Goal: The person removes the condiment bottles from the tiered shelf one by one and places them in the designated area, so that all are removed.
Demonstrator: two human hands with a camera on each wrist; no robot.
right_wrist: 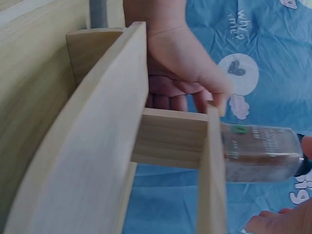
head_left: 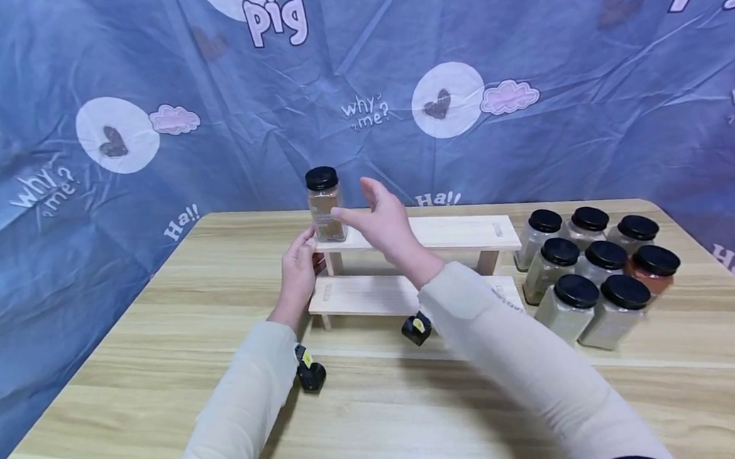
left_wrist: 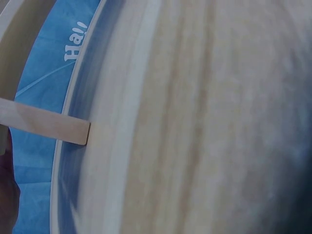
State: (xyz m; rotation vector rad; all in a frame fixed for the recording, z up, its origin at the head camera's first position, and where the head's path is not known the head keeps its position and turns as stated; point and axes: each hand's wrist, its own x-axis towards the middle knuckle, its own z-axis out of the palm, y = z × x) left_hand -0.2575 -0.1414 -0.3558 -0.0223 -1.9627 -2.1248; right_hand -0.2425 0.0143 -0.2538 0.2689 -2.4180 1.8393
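Note:
A two-tier wooden shelf rack (head_left: 457, 232) stands on the table. One spice jar (head_left: 325, 207) with a black lid and brown contents sits upright at the left end of the upper tier. My left hand (head_left: 296, 273) grips that end of the rack, its fingers curled below the upper board in the right wrist view. Beside the jar, my right hand (head_left: 389, 228) has its thumb and fingers spread wide. The thumb overlaps the jar in the head view; whether it touches the glass I cannot tell. A support leg (left_wrist: 48, 124) shows in the left wrist view.
Several black-lidded spice jars (head_left: 560, 253) stand grouped right of the rack, one with red contents (head_left: 649, 281). The wooden table (head_left: 159, 358) extends to the left and front. A blue printed cloth (head_left: 356, 59) hangs behind it.

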